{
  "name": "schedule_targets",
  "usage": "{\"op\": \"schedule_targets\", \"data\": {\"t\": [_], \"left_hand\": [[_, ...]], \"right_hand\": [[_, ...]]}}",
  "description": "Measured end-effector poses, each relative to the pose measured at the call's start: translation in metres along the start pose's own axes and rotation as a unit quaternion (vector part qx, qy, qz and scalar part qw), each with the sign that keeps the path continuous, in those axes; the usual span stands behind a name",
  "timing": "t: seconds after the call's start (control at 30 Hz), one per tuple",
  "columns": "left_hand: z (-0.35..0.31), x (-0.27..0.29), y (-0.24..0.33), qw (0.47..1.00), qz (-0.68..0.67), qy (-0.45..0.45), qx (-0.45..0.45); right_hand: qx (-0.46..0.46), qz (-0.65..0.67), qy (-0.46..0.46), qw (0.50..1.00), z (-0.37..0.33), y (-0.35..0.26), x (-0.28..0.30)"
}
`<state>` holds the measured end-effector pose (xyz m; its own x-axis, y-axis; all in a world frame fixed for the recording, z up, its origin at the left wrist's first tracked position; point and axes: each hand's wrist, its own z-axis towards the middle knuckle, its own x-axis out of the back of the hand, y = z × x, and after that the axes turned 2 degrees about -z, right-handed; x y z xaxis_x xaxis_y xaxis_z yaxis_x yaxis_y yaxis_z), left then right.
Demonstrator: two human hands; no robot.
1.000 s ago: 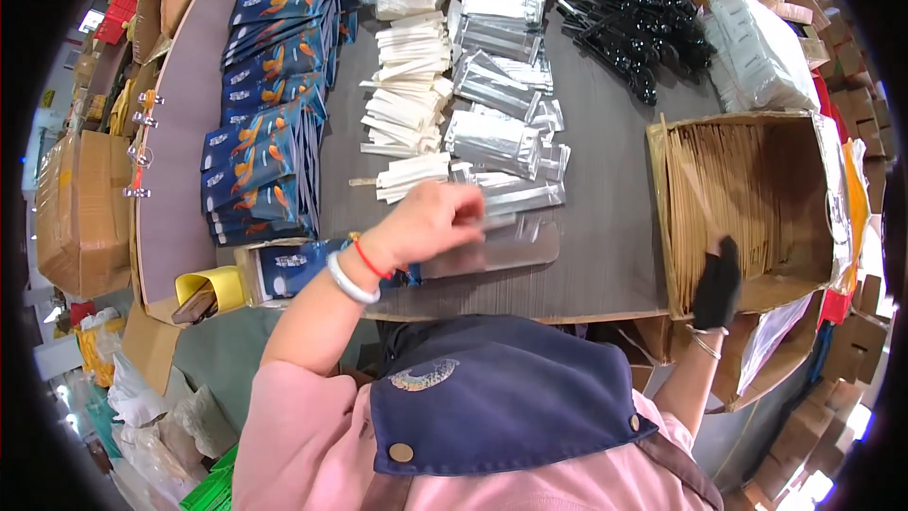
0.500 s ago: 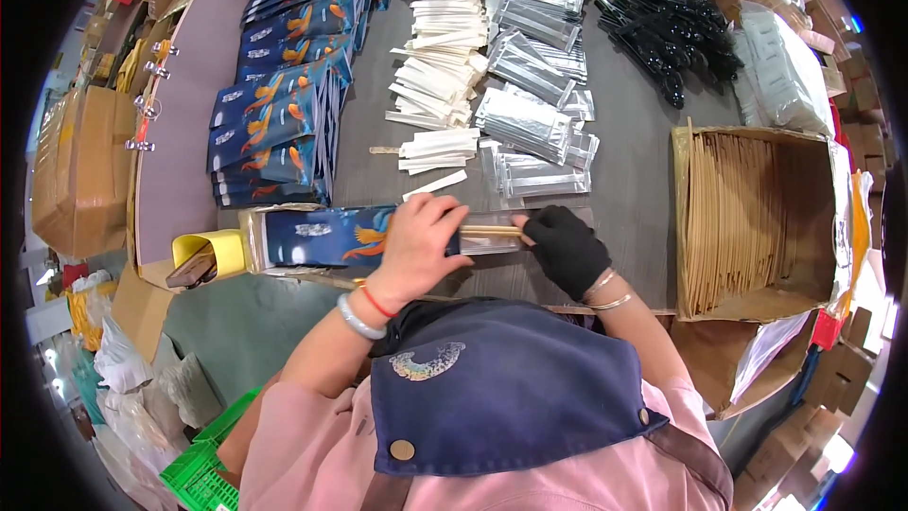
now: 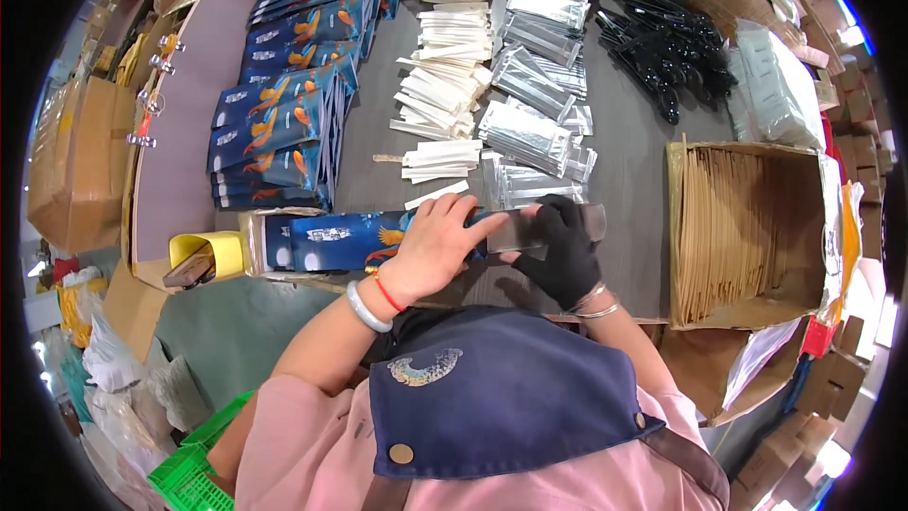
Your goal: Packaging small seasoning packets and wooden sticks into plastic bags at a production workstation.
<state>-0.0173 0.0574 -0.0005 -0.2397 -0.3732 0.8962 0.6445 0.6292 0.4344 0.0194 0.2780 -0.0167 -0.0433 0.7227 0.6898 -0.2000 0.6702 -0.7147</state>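
A: Where is the blue printed pouch now?
B: It is lying flat along the near edge of the surface, under the left hand. To its right, clear plastic extends up to the right hand.
A: How are the hands?
B: The left one rests over the pouch, its thumb apart from the fingers. The right one, in a black fingerless glove, has bent fingers at the plastic. Whether either one is pinching, I cannot tell.
A: And what is around them?
B: Stacked blue pouches are beyond, on the left. Then come slim white packets, transparent packets and black spoons. On the right, an open carton contains thin wooden sticks.
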Motion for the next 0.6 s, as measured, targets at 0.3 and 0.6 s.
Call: {"op": "schedule_targets", "data": {"t": [0.3,0.6], "left_hand": [[0.020,0.101,-0.064,0.997,0.068,-0.015,-0.034],[-0.041,-0.006,-0.025,0.953,0.053,0.128,0.269]], "right_hand": [[0.002,-0.207,-0.005,0.978,0.002,0.010,0.048],[-0.019,-0.201,-0.033,0.979,-0.005,-0.002,0.045]]}}
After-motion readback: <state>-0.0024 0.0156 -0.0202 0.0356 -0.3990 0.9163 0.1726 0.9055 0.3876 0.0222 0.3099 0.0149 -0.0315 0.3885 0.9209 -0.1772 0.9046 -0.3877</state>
